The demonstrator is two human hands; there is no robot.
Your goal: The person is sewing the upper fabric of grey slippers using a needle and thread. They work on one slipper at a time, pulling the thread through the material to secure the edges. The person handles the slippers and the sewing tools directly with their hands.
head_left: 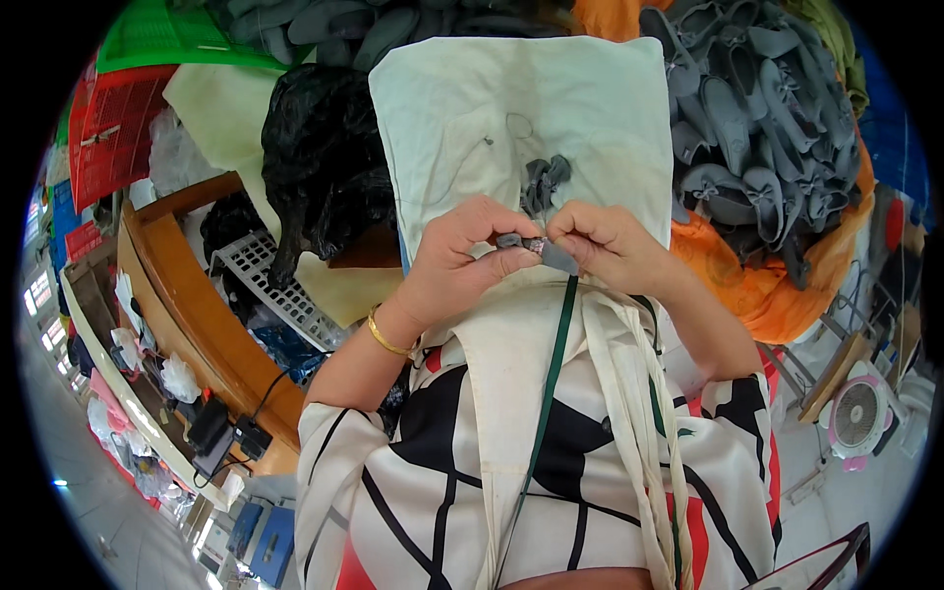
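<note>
Over the pale cloth (433,118) in front of me, both hands pinch a small grey fabric bow (560,260) with a glittery band at its middle. My left hand (462,251), with a gold bangle at the wrist, grips one end between thumb and fingers. The other end is in the closed fingers of my right hand (612,241). Just beyond the fingertips, several more grey bows (544,184) lie in a little heap on the cloth. A dark curl of thread (519,124) is farther up on it.
Many grey bow-trimmed shoes (733,118) fill an orange bag (733,285) at right. A black plastic bag (320,147) and white plastic basket (285,285) stand left, beside a brown wooden bench (177,305). Red (113,128) and green baskets (187,34) sit far left; a fan (855,413) is lower right.
</note>
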